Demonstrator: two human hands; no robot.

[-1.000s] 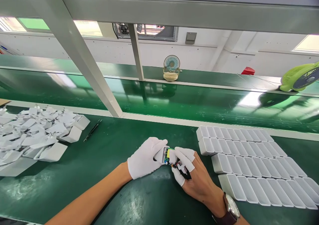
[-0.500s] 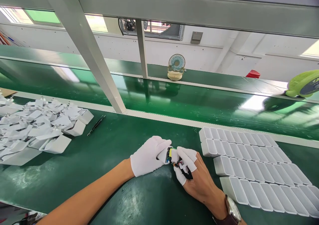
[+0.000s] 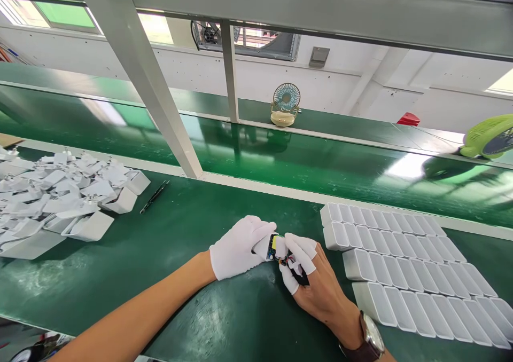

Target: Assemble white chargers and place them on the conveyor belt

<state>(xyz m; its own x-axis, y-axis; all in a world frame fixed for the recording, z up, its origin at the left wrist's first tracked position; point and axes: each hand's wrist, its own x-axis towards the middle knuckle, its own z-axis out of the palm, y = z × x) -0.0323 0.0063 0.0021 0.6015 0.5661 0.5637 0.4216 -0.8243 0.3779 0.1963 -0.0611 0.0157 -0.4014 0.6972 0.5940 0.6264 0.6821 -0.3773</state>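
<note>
My left hand [image 3: 240,248], in a white glove, is closed round a white plastic housing [image 3: 262,248] above the green bench. From the housing's right end sticks out a circuit board [image 3: 273,246] with a yellow component. My right hand [image 3: 306,266], with white covers on some fingers, pinches the outer end of the board, where a white part and thin wires show. A black piece [image 3: 300,277] lies under its fingers; I cannot make out what it is. Part of the board is hidden inside the housing.
On the left lies a heap of white plastic pieces [image 3: 60,196], with a black pen-like tool [image 3: 154,196] beside it. Several rows of white open cases [image 3: 412,298] stand at right. Behind are a grey post [image 3: 160,100], a small fan [image 3: 286,104] and a green fan [image 3: 487,135].
The circuit board seems slightly deeper in the housing. Both hands keep nearly the same place and hold, while the camera view has tilted slightly.
</note>
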